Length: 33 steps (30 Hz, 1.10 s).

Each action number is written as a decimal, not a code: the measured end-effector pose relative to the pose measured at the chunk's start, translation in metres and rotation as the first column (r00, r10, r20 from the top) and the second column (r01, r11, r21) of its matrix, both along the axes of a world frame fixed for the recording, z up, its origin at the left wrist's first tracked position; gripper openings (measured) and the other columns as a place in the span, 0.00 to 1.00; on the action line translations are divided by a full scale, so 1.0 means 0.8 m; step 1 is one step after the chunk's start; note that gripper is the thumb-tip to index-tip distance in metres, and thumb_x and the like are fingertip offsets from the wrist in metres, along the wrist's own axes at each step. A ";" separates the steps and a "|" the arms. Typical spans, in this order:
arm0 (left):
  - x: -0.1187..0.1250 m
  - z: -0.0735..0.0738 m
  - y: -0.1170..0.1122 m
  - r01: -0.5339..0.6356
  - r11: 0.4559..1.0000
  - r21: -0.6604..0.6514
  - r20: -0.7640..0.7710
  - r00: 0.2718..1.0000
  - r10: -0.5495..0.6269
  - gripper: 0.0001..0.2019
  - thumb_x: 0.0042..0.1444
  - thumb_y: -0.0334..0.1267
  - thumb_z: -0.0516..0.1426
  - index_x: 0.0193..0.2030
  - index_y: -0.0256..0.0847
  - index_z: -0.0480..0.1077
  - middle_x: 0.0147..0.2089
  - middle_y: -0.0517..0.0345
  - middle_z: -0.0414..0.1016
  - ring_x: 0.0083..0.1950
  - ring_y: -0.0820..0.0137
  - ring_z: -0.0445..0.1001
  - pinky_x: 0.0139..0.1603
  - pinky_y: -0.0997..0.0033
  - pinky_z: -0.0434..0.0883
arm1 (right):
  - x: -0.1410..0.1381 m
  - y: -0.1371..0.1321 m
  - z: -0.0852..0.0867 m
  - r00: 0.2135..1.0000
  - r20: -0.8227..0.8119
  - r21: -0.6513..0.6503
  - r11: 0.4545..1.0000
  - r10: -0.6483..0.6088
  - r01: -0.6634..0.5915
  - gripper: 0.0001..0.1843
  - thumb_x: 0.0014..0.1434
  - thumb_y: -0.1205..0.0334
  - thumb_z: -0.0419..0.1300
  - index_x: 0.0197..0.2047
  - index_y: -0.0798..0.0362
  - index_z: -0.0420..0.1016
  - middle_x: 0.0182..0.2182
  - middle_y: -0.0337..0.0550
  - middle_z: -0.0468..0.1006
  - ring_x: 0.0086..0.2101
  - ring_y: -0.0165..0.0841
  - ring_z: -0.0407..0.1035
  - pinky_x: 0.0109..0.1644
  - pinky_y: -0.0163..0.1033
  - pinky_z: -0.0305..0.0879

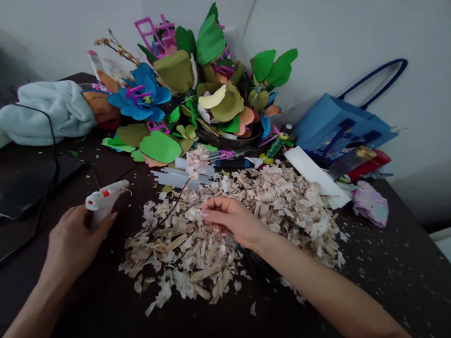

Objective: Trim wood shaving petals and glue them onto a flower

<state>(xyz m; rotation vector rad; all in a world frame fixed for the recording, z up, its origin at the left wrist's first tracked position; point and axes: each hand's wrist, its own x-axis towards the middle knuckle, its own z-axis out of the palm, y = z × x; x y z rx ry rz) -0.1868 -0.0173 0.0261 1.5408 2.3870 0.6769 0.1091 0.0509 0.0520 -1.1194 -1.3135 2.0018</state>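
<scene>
My left hand is wrapped round the handle of a white hot glue gun, its nozzle pointing right. Over a wide pile of pale, dry petal-like flakes, my right hand has thumb and fingertips pinched together. Whatever sits in that pinch is too small to make out. Just beyond the right fingers, a thin brown stem with a pale pink ruffled flower at its tip rests across the flakes. Translucent glue sticks lie behind the pile.
Craft flowers and leaves, among them a blue flower, crowd the back of the dark table. A pale blue cloth, a phone and a black cable are at left. On the right stand a blue bag and a white strip.
</scene>
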 end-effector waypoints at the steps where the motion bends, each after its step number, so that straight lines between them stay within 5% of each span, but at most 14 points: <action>1: 0.003 0.001 -0.001 -0.016 1.000 -0.005 0.007 1.000 0.016 0.16 0.60 0.51 0.57 0.28 0.46 0.58 0.26 0.64 0.62 0.29 0.65 0.66 0.29 0.71 0.59 | -0.002 0.002 -0.001 1.000 0.000 0.011 1.000 -0.010 0.010 0.13 0.51 0.57 0.72 0.30 0.52 0.72 0.19 0.29 0.65 0.19 0.23 0.56 0.20 0.31 0.47; 4: 0.012 0.010 -0.009 -0.050 0.999 -0.015 0.130 0.990 0.051 0.14 0.59 0.50 0.57 0.30 0.45 0.62 0.20 0.68 0.59 0.24 0.69 0.62 0.26 0.73 0.58 | -0.006 0.009 -0.003 0.999 -0.015 0.016 0.999 -0.043 0.043 0.14 0.49 0.56 0.73 0.29 0.51 0.71 0.19 0.29 0.62 0.19 0.23 0.54 0.20 0.32 0.45; 7: 0.019 0.022 -0.020 0.024 0.997 0.072 0.421 0.905 -0.053 0.20 0.54 0.57 0.59 0.42 0.41 0.70 0.31 0.61 0.77 0.34 0.64 0.73 0.35 0.71 0.70 | -0.013 0.017 -0.004 0.997 -0.041 0.022 0.998 -0.065 0.065 0.14 0.48 0.57 0.73 0.29 0.51 0.71 0.19 0.29 0.62 0.19 0.24 0.54 0.20 0.32 0.43; 9: 0.022 0.027 -0.026 0.072 0.990 0.120 0.501 0.857 -0.123 0.24 0.52 0.62 0.60 0.41 0.41 0.71 0.36 0.56 0.80 0.39 0.61 0.75 0.40 0.67 0.73 | -0.020 0.022 -0.003 0.995 -0.059 0.033 0.996 -0.081 0.083 0.14 0.48 0.58 0.72 0.29 0.51 0.71 0.18 0.29 0.62 0.19 0.23 0.53 0.20 0.32 0.42; 18: 0.034 0.021 -0.042 0.171 0.972 0.164 0.554 0.799 -0.234 0.26 0.55 0.62 0.60 0.48 0.41 0.72 0.43 0.53 0.82 0.43 0.61 0.77 0.44 0.68 0.75 | -0.044 0.032 -0.003 0.991 -0.098 0.029 0.995 -0.093 0.097 0.09 0.53 0.60 0.67 0.28 0.52 0.70 0.19 0.29 0.62 0.19 0.24 0.52 0.20 0.32 0.42; 26: 0.034 0.007 -0.043 0.218 0.951 0.220 0.452 0.841 -0.298 0.28 0.55 0.64 0.58 0.47 0.41 0.73 0.42 0.50 0.81 0.39 0.59 0.78 0.38 0.64 0.76 | -0.049 0.029 -0.001 0.986 -0.135 -0.058 0.994 -0.101 0.094 0.10 0.52 0.62 0.68 0.27 0.52 0.70 0.18 0.28 0.60 0.18 0.23 0.50 0.20 0.33 0.38; 33: 0.034 0.002 -0.047 0.221 0.964 0.144 0.409 0.874 -0.262 0.31 0.54 0.64 0.56 0.52 0.38 0.72 0.44 0.47 0.80 0.41 0.55 0.78 0.37 0.61 0.76 | -0.048 0.031 -0.004 0.971 -0.179 -0.161 0.979 -0.156 0.128 0.10 0.52 0.66 0.66 0.25 0.52 0.69 0.18 0.30 0.63 0.18 0.23 0.50 0.21 0.33 0.35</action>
